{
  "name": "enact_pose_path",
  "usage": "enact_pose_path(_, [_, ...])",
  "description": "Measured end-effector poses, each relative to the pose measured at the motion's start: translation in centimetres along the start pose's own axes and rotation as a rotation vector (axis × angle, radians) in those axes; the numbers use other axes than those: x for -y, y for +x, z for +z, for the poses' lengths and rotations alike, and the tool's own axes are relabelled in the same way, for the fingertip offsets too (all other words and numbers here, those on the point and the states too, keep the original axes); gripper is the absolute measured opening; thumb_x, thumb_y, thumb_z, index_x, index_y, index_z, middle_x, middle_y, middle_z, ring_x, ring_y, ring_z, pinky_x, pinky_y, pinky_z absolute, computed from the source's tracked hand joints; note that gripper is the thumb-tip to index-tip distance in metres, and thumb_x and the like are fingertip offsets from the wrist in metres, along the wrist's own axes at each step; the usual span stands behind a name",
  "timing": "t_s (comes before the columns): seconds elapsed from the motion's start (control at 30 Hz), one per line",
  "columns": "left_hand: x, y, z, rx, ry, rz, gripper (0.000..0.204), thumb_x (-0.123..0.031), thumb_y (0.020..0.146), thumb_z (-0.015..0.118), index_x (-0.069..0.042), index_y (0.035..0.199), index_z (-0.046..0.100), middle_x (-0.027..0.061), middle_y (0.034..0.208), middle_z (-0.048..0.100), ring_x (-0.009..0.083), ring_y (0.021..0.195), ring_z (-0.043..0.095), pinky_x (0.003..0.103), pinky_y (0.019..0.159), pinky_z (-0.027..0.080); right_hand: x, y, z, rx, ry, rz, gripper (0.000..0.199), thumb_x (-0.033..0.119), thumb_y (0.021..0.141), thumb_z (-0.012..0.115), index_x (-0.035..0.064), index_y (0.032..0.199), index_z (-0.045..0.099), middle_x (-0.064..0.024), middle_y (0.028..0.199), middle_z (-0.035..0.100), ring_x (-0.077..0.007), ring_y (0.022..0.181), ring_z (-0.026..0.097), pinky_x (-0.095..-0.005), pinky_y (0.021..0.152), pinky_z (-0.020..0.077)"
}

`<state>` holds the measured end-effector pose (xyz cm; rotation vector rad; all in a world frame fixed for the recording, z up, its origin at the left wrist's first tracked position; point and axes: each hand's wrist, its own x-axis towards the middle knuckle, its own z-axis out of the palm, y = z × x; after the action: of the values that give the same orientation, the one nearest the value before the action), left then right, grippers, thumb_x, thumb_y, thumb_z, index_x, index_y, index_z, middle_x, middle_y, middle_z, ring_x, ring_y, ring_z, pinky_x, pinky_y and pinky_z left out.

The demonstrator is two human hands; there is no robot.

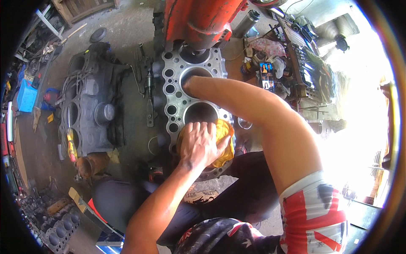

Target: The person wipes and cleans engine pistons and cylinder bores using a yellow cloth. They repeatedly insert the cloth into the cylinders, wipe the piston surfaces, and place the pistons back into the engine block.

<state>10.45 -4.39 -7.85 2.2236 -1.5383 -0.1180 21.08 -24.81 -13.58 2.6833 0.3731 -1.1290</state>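
In the middle stands a grey metal engine block with a row of large round cylinder bores. My right hand reaches down into one of the bores; the rim and shadow hide its fingers and anything they may hold. My left hand rests on the near end of the block, on a yellow cloth. Its fingers stretch forward to the edge of the nearer dark bore, and the thumb lies apart across the cloth.
A red machine overhangs the block's far end. At left sits another engine block with a yellow-handled screwdriver on it. Metal tools lie between the blocks. A phone and a tool rack are at right.
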Motion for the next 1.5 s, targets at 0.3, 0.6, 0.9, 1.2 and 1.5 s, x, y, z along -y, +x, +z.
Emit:
enact_pose_path(0.3, [-0.1, 0.1, -0.3, 0.017, 0.007, 0.000, 0.059, -0.060, 0.100, 0.060, -0.002, 0.098, 0.070, 0.0188, 0.093, 0.073, 0.0320, 0.088, 0.068, 0.045, 0.089, 0.045, 0.1, -0.5, -0.4, 0.039, 0.011, -0.011, 0.026, 0.013, 0.093, 0.068, 0.0064, 0.116, 0.081, -0.0182, 0.121, 0.077, -0.0335, 0.117, 0.073, -0.0436, 0.097, 0.0596])
enact_pose_path(0.6, [0.0, -0.2, 0.5, -0.011, -0.002, 0.002, 0.061, -0.060, 0.101, 0.057, -0.001, 0.101, 0.071, 0.0183, 0.096, 0.073, 0.0308, 0.095, 0.068, 0.045, 0.090, 0.044, -0.1, -5.8, -7.5, 0.200, -0.261, -0.109, 0.025, 0.009, 0.090, 0.072, 0.0066, 0.114, 0.080, -0.0175, 0.117, 0.078, -0.0357, 0.112, 0.074, -0.0460, 0.091, 0.0616])
enact_pose_path(0.9, [0.1, -0.5, 1.0, 0.019, -0.019, -0.026, 0.062, -0.061, 0.101, 0.055, -0.002, 0.105, 0.071, 0.0178, 0.097, 0.072, 0.0306, 0.096, 0.066, 0.045, 0.092, 0.043, -0.1, -10.6, -11.4, 0.129, -0.347, -0.179, 0.018, 0.011, 0.090, 0.068, 0.0044, 0.104, 0.078, -0.0182, 0.104, 0.078, -0.0392, 0.103, 0.075, -0.0483, 0.087, 0.0624])
enact_pose_path(1.2, [0.0, -0.4, 0.8, 0.034, -0.014, -0.030, 0.061, -0.062, 0.101, 0.056, -0.003, 0.104, 0.071, 0.0166, 0.096, 0.072, 0.0298, 0.096, 0.065, 0.045, 0.093, 0.042, -0.5, -13.1, -12.3, 0.038, -0.289, -0.109, 0.019, 0.017, 0.093, 0.064, 0.0079, 0.102, 0.079, -0.0157, 0.101, 0.078, -0.0379, 0.101, 0.076, -0.0488, 0.085, 0.0628])
enact_pose_path(1.5, [0.0, -0.5, 1.1, -0.008, -0.031, -0.044, 0.062, -0.063, 0.101, 0.055, -0.003, 0.104, 0.071, 0.0160, 0.097, 0.072, 0.0298, 0.096, 0.065, 0.045, 0.092, 0.042, 0.4, -9.5, -10.6, 0.174, -0.336, -0.150, 0.022, 0.016, 0.093, 0.065, 0.0059, 0.104, 0.082, -0.0154, 0.109, 0.079, -0.0355, 0.106, 0.076, -0.0467, 0.088, 0.0626])
